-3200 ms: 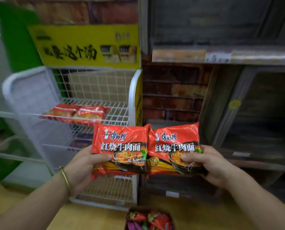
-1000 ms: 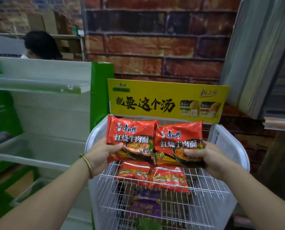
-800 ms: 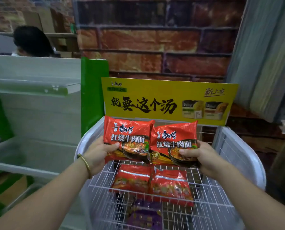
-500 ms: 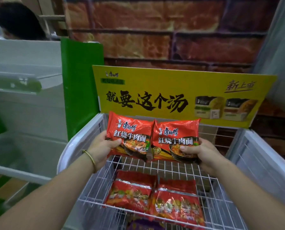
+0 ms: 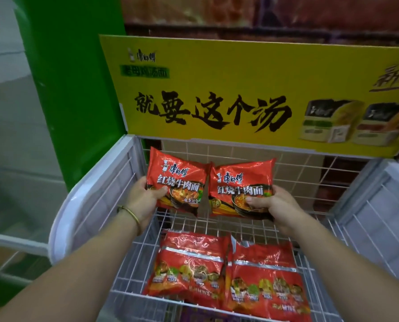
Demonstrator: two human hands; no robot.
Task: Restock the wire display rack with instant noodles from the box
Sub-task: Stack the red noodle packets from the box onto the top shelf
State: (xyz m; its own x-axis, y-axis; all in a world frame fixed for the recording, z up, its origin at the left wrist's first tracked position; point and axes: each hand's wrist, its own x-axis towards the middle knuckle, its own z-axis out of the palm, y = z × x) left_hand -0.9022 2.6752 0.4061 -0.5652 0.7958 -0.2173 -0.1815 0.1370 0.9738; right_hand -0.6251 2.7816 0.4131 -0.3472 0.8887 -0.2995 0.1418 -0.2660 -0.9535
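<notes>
While the head of the other person has dropped out of view since half a second ago, the yellow sign [image 5: 217, 89] has grown to fill the far side, and my arms have reached further into the wire rack [image 5: 89, 205]. My left hand [image 5: 145, 201] still grips the left packet [image 5: 177, 180] by its lower left corner, thumb across the front. My right hand [image 5: 277, 205] grips the right packet [image 5: 242, 187] by its lower right corner in the same way. The two hands are apart, but the packets meet edge to edge between them, faces toward me, tilted back. Both now sit lower than before, below the sign's bottom edge and in front of the back grid [image 5: 310, 173], above the far part of the top shelf.

On the near part of that shelf lie two stocked packets [image 5: 189, 268] side by side, touching, their near edges at the shelf's front wire. Bare wire shows between them and the ones I hold, and a strip of it runs along the left. The shelf's right part [image 5: 321, 240] is open up to the right side panel [image 5: 375, 205]. The white left rim curves just beside my left wrist and its bracelet [image 5: 131, 212]. A green panel [image 5: 73, 89] stands to the far left of the rack.
</notes>
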